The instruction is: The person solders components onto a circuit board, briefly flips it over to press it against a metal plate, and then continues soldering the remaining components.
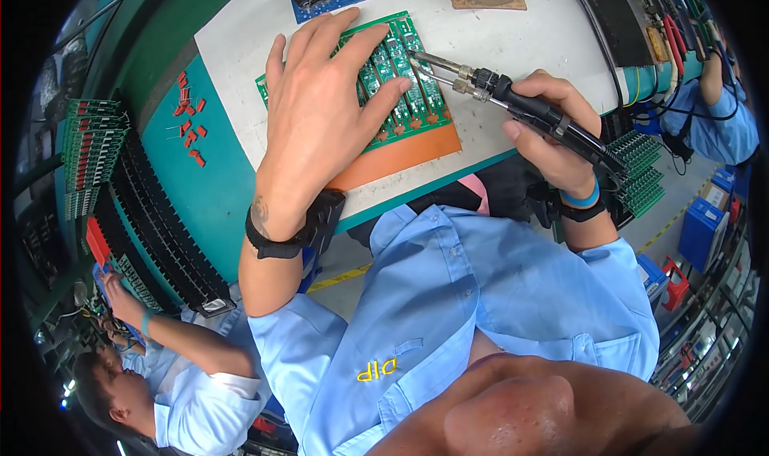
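The bare left hand (320, 87) lay spread, fingers apart, over the green rectangular circuit-board panel (412, 79), which rested on a flat orange sheet (424, 147) atop white matting (240, 39). The bare right hand (565, 163) was clamped around a black-handled soldering tool (546, 115) with two slim metal prongs (440, 62); their tips stood over the panel's right part, though I could not tell whether they touched it. Small red components with thin leads (197, 159) lay scattered leftward on the teal tabletop (180, 203)

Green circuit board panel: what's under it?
An orange sheet sticks out along the near edge of the panel, with a white sheet below that. How far the orange runs underneath can't be seen: the panel covers it; the left hand hides much of its left part too.
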Demonstrator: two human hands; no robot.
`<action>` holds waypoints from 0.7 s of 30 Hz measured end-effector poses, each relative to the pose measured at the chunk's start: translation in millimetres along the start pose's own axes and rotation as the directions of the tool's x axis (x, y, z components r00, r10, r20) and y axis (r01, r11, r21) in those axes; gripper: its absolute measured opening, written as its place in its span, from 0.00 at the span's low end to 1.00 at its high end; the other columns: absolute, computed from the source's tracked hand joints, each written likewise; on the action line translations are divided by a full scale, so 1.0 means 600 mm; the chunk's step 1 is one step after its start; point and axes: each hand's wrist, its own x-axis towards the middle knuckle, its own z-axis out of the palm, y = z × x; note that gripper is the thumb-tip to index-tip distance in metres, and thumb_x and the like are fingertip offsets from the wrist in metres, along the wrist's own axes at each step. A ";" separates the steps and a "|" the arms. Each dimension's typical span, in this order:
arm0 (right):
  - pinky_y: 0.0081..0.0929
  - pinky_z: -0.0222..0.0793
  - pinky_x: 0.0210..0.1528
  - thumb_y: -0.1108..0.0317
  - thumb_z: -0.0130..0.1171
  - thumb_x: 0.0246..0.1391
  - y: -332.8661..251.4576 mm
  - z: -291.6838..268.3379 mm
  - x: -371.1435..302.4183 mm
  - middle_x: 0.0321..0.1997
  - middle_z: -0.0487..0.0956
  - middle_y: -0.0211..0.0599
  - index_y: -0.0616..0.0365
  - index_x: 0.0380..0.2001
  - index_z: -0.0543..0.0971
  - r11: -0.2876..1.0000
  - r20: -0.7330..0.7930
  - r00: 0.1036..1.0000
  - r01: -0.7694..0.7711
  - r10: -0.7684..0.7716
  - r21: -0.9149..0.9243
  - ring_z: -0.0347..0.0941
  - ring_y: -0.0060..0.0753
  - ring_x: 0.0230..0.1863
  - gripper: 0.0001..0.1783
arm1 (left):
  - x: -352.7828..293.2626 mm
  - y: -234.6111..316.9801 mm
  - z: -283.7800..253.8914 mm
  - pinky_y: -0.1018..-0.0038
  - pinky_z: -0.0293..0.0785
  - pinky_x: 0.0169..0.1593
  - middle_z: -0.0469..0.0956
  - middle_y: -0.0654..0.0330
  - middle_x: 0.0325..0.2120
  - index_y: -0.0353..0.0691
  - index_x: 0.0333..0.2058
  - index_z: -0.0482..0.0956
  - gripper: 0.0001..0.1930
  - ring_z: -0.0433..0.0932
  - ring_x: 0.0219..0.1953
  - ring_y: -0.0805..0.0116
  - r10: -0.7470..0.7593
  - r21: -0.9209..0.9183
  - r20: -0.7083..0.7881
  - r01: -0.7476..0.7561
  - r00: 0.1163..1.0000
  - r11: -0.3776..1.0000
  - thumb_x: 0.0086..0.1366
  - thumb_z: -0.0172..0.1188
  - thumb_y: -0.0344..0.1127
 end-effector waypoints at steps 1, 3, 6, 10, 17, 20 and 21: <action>0.23 0.71 0.46 0.82 0.68 0.51 0.000 0.000 0.001 0.42 0.79 0.40 0.68 0.51 0.77 1.000 0.004 1.000 0.006 -0.006 -0.009 0.75 0.24 0.40 0.23 | 0.000 0.000 0.000 0.39 0.55 0.72 0.77 0.52 0.61 0.46 0.55 0.84 0.26 0.70 0.67 0.48 -0.008 -0.008 0.001 0.008 1.000 1.000 0.59 0.75 0.47; 0.23 0.71 0.45 0.82 0.68 0.51 0.000 -0.001 0.001 0.42 0.79 0.40 0.68 0.51 0.76 1.000 0.014 1.000 0.011 -0.010 -0.020 0.75 0.24 0.40 0.23 | 0.001 0.001 0.000 0.39 0.55 0.72 0.77 0.52 0.61 0.46 0.55 0.84 0.27 0.70 0.67 0.48 -0.012 -0.009 0.003 0.012 1.000 1.000 0.59 0.75 0.47; 0.23 0.71 0.45 0.82 0.68 0.51 0.001 -0.003 0.001 0.42 0.79 0.40 0.68 0.51 0.76 0.999 0.032 0.999 0.021 -0.019 -0.045 0.75 0.24 0.40 0.23 | 0.002 0.002 -0.001 0.39 0.55 0.72 0.77 0.52 0.61 0.46 0.56 0.84 0.27 0.70 0.67 0.48 -0.019 -0.011 0.007 0.019 1.000 1.000 0.59 0.75 0.47; 0.23 0.71 0.45 0.82 0.69 0.51 0.003 -0.003 0.001 0.42 0.79 0.41 0.68 0.52 0.77 0.998 0.038 0.999 0.018 -0.016 -0.059 0.75 0.24 0.40 0.23 | 0.002 0.005 -0.003 0.54 0.63 0.69 0.78 0.51 0.61 0.43 0.56 0.85 0.26 0.73 0.64 0.48 0.002 0.038 -0.010 -0.001 1.000 0.999 0.59 0.75 0.43; 0.26 0.73 0.50 0.78 0.73 0.52 0.009 -0.021 -0.004 0.48 0.80 0.44 0.66 0.54 0.76 0.993 -0.216 0.973 0.059 -0.079 -0.099 0.77 0.29 0.46 0.26 | -0.001 0.005 -0.002 0.54 0.62 0.69 0.78 0.51 0.61 0.43 0.56 0.85 0.27 0.73 0.64 0.48 -0.010 0.031 -0.014 0.010 1.000 0.999 0.59 0.75 0.44; 0.23 0.72 0.48 0.80 0.73 0.51 0.028 -0.019 0.031 0.48 0.81 0.39 0.67 0.55 0.77 0.994 -0.295 0.955 -0.015 -0.018 -0.109 0.77 0.27 0.46 0.27 | 0.001 0.004 -0.001 0.54 0.62 0.69 0.77 0.51 0.62 0.43 0.56 0.84 0.27 0.73 0.64 0.49 0.000 0.031 -0.013 0.000 1.000 1.000 0.59 0.75 0.44; 0.22 0.72 0.48 0.80 0.73 0.51 0.030 -0.019 0.038 0.47 0.81 0.37 0.67 0.55 0.77 0.993 -0.332 0.943 -0.050 0.011 -0.109 0.77 0.26 0.46 0.27 | 0.001 0.003 -0.002 0.54 0.62 0.69 0.77 0.51 0.62 0.43 0.56 0.84 0.27 0.73 0.64 0.49 0.003 0.033 -0.014 -0.002 1.000 0.999 0.59 0.75 0.45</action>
